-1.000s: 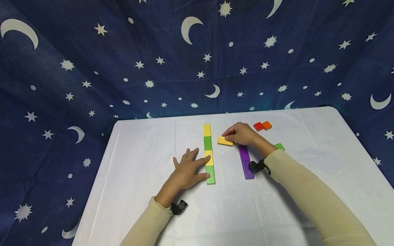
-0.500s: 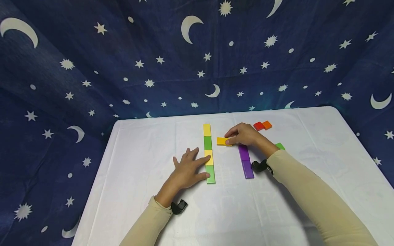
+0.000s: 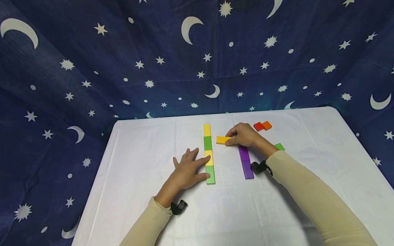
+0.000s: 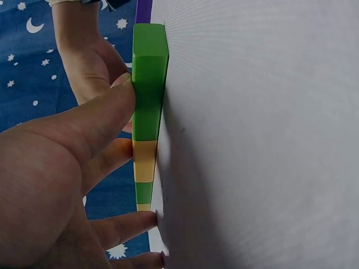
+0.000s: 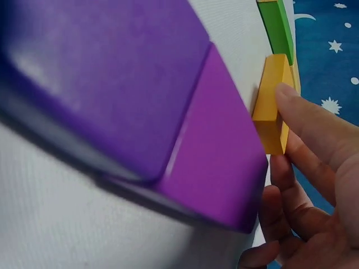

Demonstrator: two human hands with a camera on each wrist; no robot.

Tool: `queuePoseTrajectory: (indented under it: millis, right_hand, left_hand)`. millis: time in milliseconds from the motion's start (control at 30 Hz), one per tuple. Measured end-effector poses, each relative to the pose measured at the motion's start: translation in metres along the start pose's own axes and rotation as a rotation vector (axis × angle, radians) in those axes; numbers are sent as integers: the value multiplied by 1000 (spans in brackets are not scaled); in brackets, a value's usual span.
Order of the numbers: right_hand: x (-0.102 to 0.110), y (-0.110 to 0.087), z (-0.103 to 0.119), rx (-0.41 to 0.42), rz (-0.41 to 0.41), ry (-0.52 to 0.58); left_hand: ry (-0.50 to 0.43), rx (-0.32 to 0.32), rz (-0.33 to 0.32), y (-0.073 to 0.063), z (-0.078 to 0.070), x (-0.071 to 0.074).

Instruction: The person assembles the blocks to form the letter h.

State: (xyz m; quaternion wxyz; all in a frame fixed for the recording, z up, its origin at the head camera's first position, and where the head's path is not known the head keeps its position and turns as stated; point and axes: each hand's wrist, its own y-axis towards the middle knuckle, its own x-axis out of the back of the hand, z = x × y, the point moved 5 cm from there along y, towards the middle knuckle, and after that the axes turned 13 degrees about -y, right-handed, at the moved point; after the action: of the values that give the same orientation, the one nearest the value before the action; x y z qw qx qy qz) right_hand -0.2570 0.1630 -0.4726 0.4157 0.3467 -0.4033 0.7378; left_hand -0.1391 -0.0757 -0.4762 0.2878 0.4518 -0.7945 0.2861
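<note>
My right hand (image 3: 244, 134) pinches an orange-yellow rectangular block (image 3: 222, 140) between thumb and fingers, just beyond the far end of two purple blocks (image 3: 246, 163) laid end to end. In the right wrist view the thumb presses on the top face of that yellow block (image 5: 272, 92). My left hand (image 3: 186, 171) lies with fingers spread along a straight row of alternating green and yellow blocks. Its thumb touches the nearest green block (image 3: 210, 175), and its index fingertip rests on the yellow block (image 3: 209, 158) behind. Farther up the row come a green block (image 3: 207, 143) and a yellow block (image 3: 207, 130).
A red block (image 3: 259, 126) and an orange block (image 3: 267, 125) touch at the back right of the white-covered table (image 3: 138, 143). A green block (image 3: 279, 146) is partly hidden by my right forearm. A dark blue star-and-moon cloth (image 3: 172, 89) hangs behind the table.
My right hand has shifted slightly to the right, and the yellow block in it has turned a little and edged left. The left hand and the row have not moved.
</note>
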Motion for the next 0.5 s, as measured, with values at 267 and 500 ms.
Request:
queuePoseTrajectory:
  millis: [267,500]
  right_hand:
    - [-2,7,0,-21,-16,-4]
    - [-2,12,2,-57,-32,17]
  left_hand:
    - [5,-1,-8,1,1,-1]
    - [-1,0,-4,1,0,-1]
